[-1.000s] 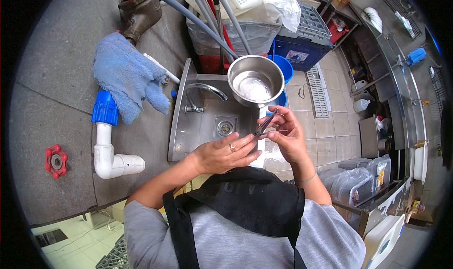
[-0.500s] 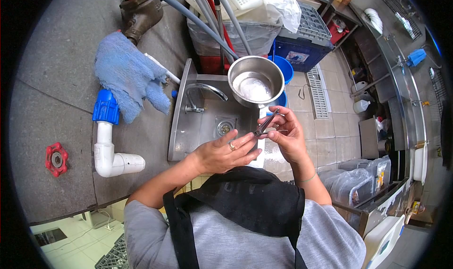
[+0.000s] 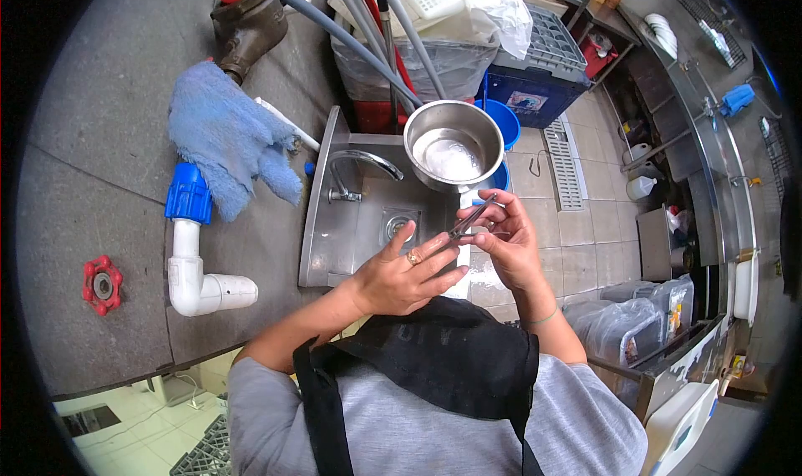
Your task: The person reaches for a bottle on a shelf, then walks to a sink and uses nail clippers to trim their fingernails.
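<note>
In my right hand [image 3: 511,240] are small metal nippers [image 3: 473,218], with two handles spread apart in my fingers and thumb. Their jaws point left and meet the fingertips of my left hand [image 3: 407,269]; whether anything is between the jaws is too small to tell. The left hand is open, palm down, its fingers stretched out and its thumb raised, with a ring on one finger. Both hands are above the near right part of the steel sink [image 3: 372,213]. Just beyond them a steel pot [image 3: 454,146] rests at the sink's right side.
A curved faucet [image 3: 365,160] stands over the sink. Left of it, a blue cloth [image 3: 221,133] lies on the grey counter [image 3: 92,167] by a white pipe elbow [image 3: 188,288] and a red valve handle [image 3: 103,285]. Blue buckets [image 3: 501,123] stand behind the pot.
The left hand has shifted slightly, its thumb lifted a little higher and its fingers more spread. The right hand still holds the nippers in nearly the same place.
</note>
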The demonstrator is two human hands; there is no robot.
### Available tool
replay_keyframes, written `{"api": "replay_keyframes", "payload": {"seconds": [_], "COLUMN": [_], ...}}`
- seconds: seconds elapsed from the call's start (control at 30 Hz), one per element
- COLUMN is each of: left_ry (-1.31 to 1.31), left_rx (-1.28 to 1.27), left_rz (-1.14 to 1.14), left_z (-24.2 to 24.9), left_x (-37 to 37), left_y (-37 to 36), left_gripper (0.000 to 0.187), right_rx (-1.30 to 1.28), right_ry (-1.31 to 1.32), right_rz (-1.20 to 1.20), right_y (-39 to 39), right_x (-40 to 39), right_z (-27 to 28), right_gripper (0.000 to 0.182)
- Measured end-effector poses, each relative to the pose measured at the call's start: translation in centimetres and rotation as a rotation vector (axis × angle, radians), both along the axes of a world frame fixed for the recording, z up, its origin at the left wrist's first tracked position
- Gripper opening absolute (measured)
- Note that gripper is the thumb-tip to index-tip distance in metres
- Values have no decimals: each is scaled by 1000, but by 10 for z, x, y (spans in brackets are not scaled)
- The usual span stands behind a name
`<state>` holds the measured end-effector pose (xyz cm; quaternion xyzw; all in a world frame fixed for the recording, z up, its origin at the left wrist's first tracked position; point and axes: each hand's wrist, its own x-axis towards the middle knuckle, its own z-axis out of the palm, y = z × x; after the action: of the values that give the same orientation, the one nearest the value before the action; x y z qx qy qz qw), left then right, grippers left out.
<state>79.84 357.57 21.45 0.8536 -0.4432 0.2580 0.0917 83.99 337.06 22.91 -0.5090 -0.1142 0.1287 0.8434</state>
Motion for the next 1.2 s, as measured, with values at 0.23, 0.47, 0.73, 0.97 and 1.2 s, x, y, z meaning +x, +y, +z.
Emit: {"api": "replay_keyframes", "payload": {"seconds": [0.23, 0.47, 0.73, 0.97, 1.2], "left_ry": [101, 179, 230, 27, -62], "left_rx": [-112, -190, -207, -81, 31], "left_rz": [10, 17, 52, 47, 79], "left_z": [0, 4, 4, -7, -9], "left_x": [-4, -5, -5, -8, -6], "left_y": [-8, -11, -10, -7, -6], "left_gripper": [39, 42, 44, 35, 31], "right_rx": [5, -36, -81, 83, 86], "right_ry": [3, -10, -73, 25, 5], "right_rz": [-12, -17, 14, -48, -53], "right_y": [1, 0, -6, -7, -8], "right_x": [1, 3, 7, 8, 8], "right_z": [-1, -5, -12, -6, -8], "right_gripper": [54, 55, 56, 53, 53]}}
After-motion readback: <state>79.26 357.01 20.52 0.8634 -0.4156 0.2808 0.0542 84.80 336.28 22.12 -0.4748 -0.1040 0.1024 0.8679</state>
